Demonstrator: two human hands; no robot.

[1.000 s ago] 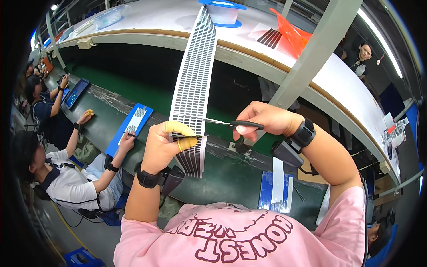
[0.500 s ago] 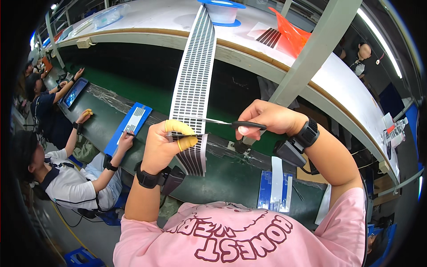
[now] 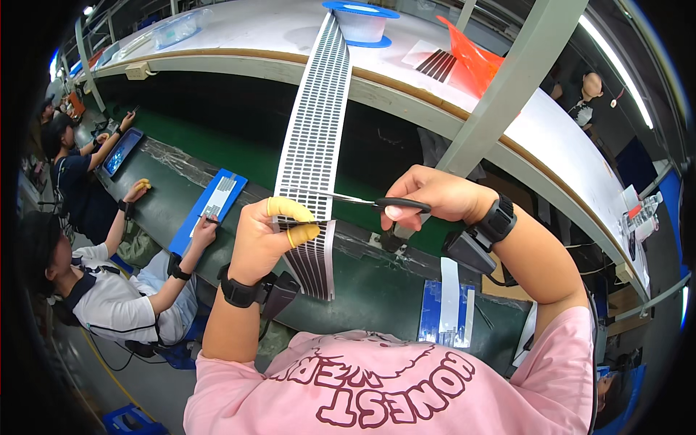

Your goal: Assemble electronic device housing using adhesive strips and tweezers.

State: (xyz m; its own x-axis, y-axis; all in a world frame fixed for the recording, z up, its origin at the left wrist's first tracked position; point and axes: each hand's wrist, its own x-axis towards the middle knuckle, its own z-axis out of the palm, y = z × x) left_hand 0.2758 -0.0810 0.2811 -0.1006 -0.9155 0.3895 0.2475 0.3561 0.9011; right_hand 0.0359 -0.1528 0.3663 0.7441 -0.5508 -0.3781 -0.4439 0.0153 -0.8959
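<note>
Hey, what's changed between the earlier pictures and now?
The loose end of the patterned strip sits slightly lower in the picture, nearer the person. At far left, a co-worker's hand reaches farther right. Nothing was visibly picked up or let go. The left hand stays pinched at the strip; the right hand keeps hold of the scissors, blades across the strip.

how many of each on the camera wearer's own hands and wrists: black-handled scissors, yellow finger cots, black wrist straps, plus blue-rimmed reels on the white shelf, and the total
black-handled scissors: 1
yellow finger cots: 2
black wrist straps: 2
blue-rimmed reel: 1
total: 6
</note>
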